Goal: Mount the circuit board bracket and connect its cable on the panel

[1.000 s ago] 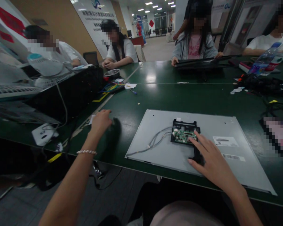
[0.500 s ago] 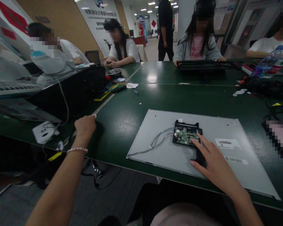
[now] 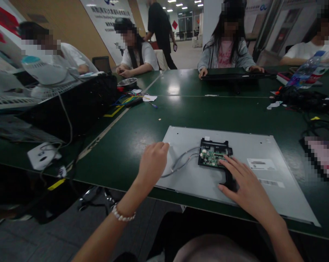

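A grey metal display panel (image 3: 186,185) lies back side up on the green table. On it sits a black plastic bracket (image 3: 230,176) with a green circuit board (image 3: 212,158). Grey cables (image 3: 177,164) run from the board to the panel's left edge. My right hand (image 3: 245,185) is open, fingers apart, its fingertips on or just over the board's right end and its thumb by the bracket's lower arm. Closed and held over the panel's left edge is my left hand (image 3: 154,160); whatever its fingers pinch is hidden.
At the left stand a large black panel (image 3: 68,105), a white fan (image 3: 48,72) and a white plate-like base (image 3: 42,156). Coloured wires (image 3: 131,98) and a metal bowl (image 3: 128,83) lie beyond. Bottles (image 3: 308,71) and black cables (image 3: 303,100) are at right. Several people sit around.
My left hand has moved right, from the table's left side to the display panel's left edge, staying closed. My right hand stays at the board. A person in black behind has walked left.
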The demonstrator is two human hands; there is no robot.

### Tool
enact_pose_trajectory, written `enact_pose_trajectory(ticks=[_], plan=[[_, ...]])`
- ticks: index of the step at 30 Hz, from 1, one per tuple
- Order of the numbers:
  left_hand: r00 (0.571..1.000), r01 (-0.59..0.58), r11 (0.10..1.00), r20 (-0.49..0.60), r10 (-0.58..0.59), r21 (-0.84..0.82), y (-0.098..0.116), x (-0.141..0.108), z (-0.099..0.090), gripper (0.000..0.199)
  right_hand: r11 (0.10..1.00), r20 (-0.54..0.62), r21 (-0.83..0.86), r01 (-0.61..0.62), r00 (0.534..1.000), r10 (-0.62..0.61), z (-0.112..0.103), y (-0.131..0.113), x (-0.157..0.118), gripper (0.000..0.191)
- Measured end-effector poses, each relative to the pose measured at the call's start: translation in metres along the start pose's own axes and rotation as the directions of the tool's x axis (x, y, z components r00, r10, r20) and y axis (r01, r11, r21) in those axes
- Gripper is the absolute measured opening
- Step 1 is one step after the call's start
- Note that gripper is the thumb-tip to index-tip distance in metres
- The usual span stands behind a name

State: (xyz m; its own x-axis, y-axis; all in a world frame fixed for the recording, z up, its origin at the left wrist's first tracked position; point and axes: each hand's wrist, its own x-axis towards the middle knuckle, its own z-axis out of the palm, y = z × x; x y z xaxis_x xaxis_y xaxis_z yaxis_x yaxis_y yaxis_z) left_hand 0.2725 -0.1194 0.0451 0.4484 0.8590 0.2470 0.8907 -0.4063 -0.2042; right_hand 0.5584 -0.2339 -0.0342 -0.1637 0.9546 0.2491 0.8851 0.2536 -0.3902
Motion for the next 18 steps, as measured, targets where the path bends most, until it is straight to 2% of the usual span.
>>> enact_pose_trajectory(ticks=[4, 9, 13, 18], plan=[[0.991, -0.130, 0.991, 0.002, 0.131, -0.036, 0.046, -0.006, -0.001, 0.028, 1.000, -0.020, 0.016, -0.010, 1.000, 0.011, -0.006, 0.008, -0.001, 0.066], [0.993, -0.114, 0.992, 0.023, 0.115, -0.055, 0.079, -0.010, 0.013, 0.042, 1.000, -0.016, 0.021, -0.007, 1.000, 0.008, -0.010, 0.020, -0.005, 0.065], [0.993, -0.117, 0.991, -0.017, 0.116, -0.064, 0.092, -0.010, 0.018, 0.034, 1.000, -0.015, 0.019, 0.004, 1.000, -0.003, -0.013, 0.029, -0.007, 0.064], [0.996, -0.070, 0.979, -0.076, 0.056, -0.191, 0.089, -0.010, 0.018, 0.033, 1.000, 0.005, 0.007, 0.009, 1.000, -0.009, -0.015, 0.034, -0.006, 0.065]])
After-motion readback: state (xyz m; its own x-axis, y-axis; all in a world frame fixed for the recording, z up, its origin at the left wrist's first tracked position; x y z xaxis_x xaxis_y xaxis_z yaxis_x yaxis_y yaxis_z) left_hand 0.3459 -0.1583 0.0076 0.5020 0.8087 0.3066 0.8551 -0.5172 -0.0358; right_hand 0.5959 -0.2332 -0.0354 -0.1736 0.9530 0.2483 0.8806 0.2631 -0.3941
